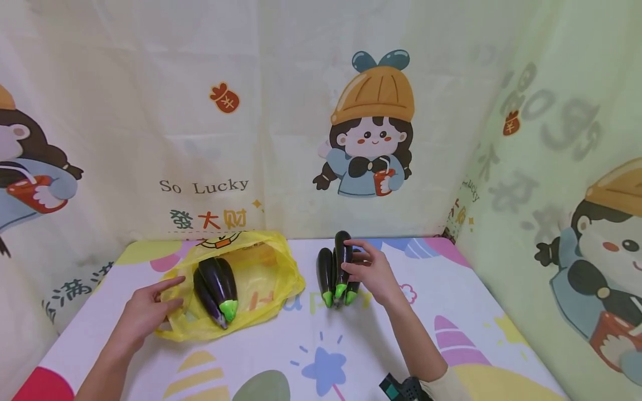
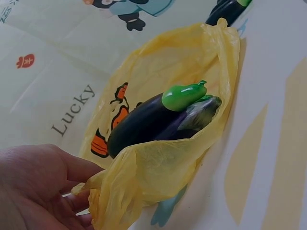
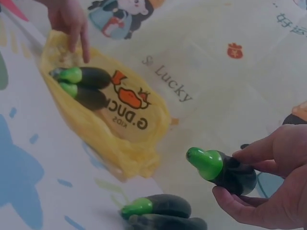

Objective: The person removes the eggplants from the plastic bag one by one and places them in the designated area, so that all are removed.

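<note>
A yellow plastic bag lies spread with its mouth towards me, holding two dark purple eggplants with green caps. At its left edge is my left hand, thumb and index finger apart, touching the plastic; some fingers pass behind the bag in the left wrist view. Right of the bag, my right hand pinches an eggplant between thumb and fingers, its green cap pointing towards me. Beneath and beside it lie more eggplants, partly hidden by the held one and the hand.
The table wears a white cloth printed with colourful shapes. A cartoon-printed curtain rises behind the table's far edge, and similar cloth hangs at both sides. A dark device is strapped near my right wrist.
</note>
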Motion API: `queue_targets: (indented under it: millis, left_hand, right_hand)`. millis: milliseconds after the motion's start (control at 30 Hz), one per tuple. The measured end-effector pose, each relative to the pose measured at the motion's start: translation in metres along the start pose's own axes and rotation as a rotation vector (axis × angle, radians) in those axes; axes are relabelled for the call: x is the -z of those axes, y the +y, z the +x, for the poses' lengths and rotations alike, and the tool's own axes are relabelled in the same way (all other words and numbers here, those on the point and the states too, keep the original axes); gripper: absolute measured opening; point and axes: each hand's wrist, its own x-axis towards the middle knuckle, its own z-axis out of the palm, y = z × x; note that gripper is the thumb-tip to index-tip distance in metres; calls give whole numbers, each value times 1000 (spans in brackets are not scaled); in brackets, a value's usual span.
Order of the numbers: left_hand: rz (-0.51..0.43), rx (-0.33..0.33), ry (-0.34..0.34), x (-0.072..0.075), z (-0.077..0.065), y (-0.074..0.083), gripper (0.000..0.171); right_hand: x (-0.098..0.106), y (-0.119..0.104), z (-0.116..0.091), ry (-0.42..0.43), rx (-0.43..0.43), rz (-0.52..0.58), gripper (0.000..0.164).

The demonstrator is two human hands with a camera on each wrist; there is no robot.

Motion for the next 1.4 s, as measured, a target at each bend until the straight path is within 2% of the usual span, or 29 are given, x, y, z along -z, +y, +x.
queue_targets:
  millis: [367,600,1133,1400]
  left_hand:
    - [-14,-5,6,0,0,1,64]
    - [-23,-4,6,-1,3,-1,64]
    - [-21,-39,3,2,-2,3,62]
    - [-26,-35,7,0,-3,1,62]
  right_hand:
    - [26,7,-1,79,-18,3,54]
    - [37,16,1,135,-32,-41,53]
    - [45,31,5,175,-71,-167,53]
    - [47,42,7,176,-103,-163,53]
